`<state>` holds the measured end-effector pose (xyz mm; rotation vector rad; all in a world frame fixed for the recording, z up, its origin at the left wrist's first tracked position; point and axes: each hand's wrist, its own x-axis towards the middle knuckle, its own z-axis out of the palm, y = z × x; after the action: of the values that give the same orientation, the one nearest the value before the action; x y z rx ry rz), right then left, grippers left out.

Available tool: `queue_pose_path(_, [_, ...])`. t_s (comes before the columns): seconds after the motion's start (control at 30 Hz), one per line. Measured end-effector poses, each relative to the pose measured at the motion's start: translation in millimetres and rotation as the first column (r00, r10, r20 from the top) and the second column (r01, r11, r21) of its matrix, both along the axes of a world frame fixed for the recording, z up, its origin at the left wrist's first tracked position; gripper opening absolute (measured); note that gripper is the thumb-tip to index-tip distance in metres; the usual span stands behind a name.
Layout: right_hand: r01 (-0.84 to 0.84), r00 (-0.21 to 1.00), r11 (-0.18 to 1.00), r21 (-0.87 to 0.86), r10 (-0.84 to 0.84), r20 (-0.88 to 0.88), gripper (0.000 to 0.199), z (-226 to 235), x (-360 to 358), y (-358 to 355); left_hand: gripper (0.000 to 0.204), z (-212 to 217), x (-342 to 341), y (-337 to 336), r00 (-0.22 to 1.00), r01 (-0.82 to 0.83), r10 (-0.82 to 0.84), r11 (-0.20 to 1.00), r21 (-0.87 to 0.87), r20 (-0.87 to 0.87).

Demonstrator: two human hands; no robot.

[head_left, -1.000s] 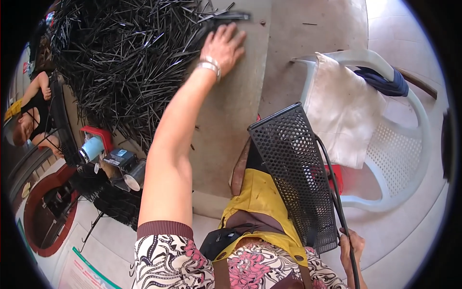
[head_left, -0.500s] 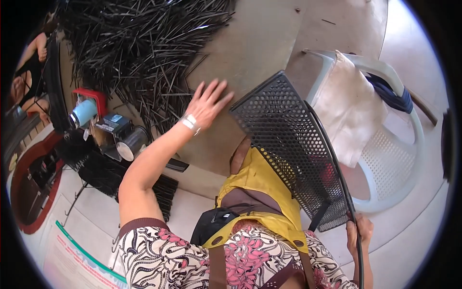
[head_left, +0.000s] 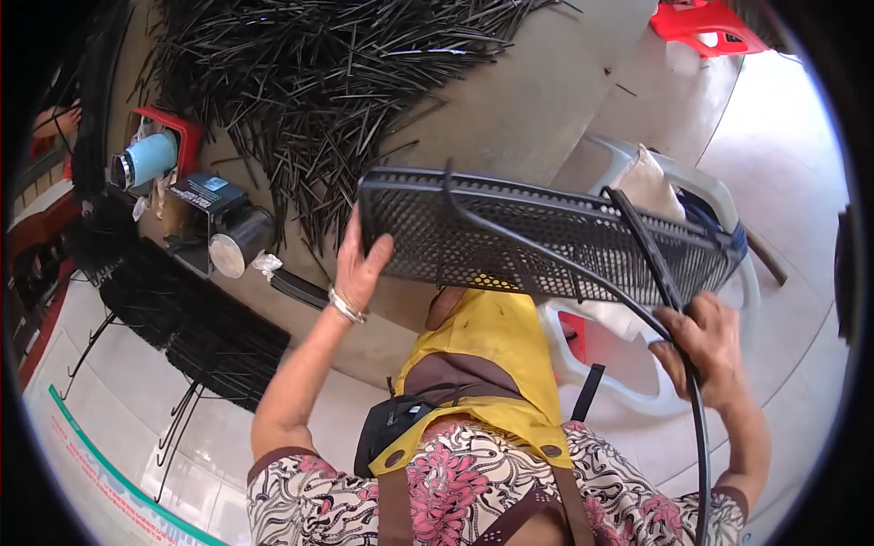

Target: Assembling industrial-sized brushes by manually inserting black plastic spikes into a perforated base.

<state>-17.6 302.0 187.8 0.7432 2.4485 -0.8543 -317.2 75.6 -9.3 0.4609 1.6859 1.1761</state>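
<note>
Back from the pile of black rods (head_left: 309, 82), the left hand (head_left: 357, 266) now presses open fingers to the mesh panel's (head_left: 546, 238) left end; right hand (head_left: 706, 350) grips its curved frame rod (head_left: 696, 437), panel raised level above the lap.

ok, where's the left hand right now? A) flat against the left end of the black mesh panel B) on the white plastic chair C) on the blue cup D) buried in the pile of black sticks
A: the left hand presses open-palmed on the left end of the black mesh panel, while the right hand grips its black frame rod at the other end.
</note>
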Motion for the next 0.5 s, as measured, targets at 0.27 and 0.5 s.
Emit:
queue_pose_path(0.27, [-0.242, 0.92, 0.97, 0.01, 0.232, -0.317, 0.025, -41, -103, 65, 0.057, -30, 58, -51, 0.858, -0.454, 0.42, 0.889, -0.055, -0.297])
queue_pose_path(0.5, [-0.122, 0.88, 0.992, 0.004, 0.11, -0.462, 0.017, -83, -149, 84, 0.056, -40, 92, -42, 0.763, -0.637, 0.602, 0.761, -0.119, -0.233])
